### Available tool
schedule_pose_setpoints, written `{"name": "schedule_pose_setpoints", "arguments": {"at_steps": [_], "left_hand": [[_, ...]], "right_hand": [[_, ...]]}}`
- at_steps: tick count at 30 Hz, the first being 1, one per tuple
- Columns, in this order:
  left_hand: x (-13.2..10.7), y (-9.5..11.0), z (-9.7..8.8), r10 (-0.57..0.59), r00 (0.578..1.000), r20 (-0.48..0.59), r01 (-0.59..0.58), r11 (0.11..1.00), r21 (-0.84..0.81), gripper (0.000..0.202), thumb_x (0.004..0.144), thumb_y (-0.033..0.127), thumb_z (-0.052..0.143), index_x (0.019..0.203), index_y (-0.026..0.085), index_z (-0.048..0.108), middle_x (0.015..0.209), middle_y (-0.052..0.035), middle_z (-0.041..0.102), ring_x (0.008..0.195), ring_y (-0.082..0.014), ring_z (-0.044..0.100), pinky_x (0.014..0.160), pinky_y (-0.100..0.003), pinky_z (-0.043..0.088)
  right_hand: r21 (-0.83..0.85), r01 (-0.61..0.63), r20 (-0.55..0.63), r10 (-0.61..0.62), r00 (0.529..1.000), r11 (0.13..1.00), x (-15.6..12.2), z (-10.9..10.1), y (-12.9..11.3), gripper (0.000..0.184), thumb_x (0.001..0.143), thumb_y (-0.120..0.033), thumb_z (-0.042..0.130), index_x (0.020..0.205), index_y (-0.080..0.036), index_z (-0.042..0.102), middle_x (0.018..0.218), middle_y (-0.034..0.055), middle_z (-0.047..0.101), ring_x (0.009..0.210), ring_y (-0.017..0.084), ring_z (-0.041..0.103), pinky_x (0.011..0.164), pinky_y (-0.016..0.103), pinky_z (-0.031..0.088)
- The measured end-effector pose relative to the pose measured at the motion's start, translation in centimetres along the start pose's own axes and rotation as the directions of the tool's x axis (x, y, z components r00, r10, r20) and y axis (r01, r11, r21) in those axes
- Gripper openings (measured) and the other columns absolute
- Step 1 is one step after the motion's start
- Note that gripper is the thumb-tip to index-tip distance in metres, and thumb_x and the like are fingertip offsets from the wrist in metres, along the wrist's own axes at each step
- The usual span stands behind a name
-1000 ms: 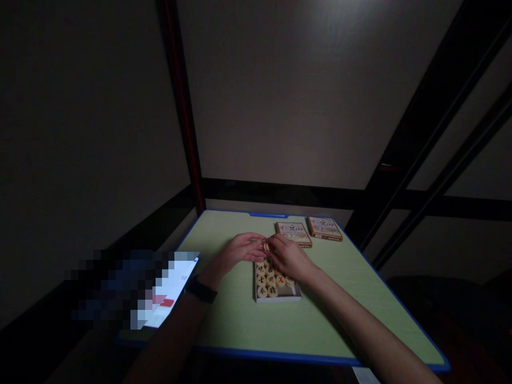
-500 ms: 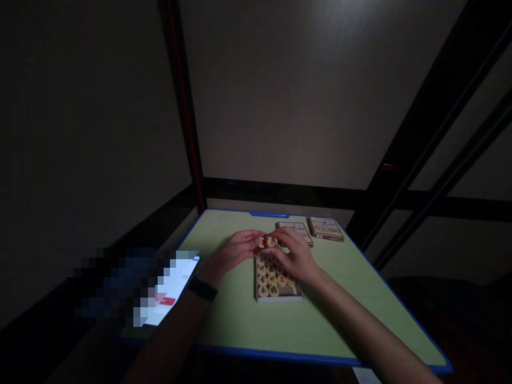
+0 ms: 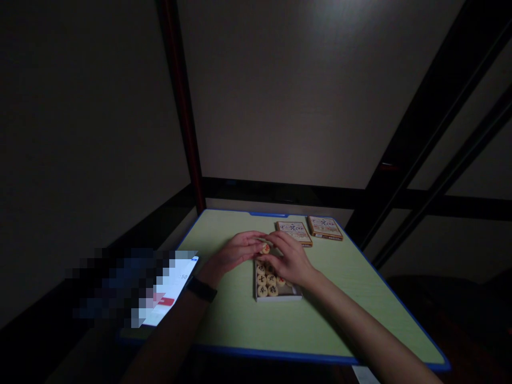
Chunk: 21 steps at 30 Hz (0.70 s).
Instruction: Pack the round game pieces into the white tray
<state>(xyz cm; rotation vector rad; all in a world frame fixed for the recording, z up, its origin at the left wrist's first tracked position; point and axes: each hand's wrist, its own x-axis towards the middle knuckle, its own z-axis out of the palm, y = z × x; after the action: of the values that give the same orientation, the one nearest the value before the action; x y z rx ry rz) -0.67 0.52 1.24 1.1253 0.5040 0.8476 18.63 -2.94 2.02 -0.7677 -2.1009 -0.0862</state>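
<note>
A shallow white box (image 3: 258, 296) on the green table (image 3: 248, 325) holds several round wooden game discs (image 3: 267, 284) marked in black or red. My left hand (image 3: 236, 252) reaches in from the left at the box's far end, and its fingertips pinch a red-marked disc (image 3: 265, 248). My right hand (image 3: 288, 260) lies over the right part of the box with curled fingers meeting the left hand at that disc. A dark band sits on my left wrist (image 3: 201, 289).
Two flat printed box lids (image 3: 294, 232) (image 3: 324, 228) lie at the table's far side. A lit phone screen (image 3: 170, 292) stands at the table's left edge beside a blurred patch. Dark frame posts (image 3: 182, 106) rise behind the blue-edged table.
Half a second ago two discs showed lifted between my fingertips; now only one shows, lower and nearer the box. My right hand has dropped over the box.
</note>
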Motion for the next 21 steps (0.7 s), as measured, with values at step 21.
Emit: {"name": "schedule_pose_setpoints", "arguments": {"at_steps": [21], "left_hand": [[-0.26,0.58,0.67,0.020,1.000,0.003,-0.020,0.999,0.046,0.042,0.070,0.026,0.085,0.107,0.015,0.068,0.101,-0.0082,0.069,0.093,-0.0177,0.065,0.084,-0.028,0.049]], "right_hand": [[0.057,0.035,-0.027,-0.033,0.999,0.998,-0.04,0.07,-0.18,0.024,0.092,-0.024,0.059,0.116,-0.021,0.061,0.102,0.0105,0.072,0.092,0.023,0.066,0.082,0.037,0.054]]}}
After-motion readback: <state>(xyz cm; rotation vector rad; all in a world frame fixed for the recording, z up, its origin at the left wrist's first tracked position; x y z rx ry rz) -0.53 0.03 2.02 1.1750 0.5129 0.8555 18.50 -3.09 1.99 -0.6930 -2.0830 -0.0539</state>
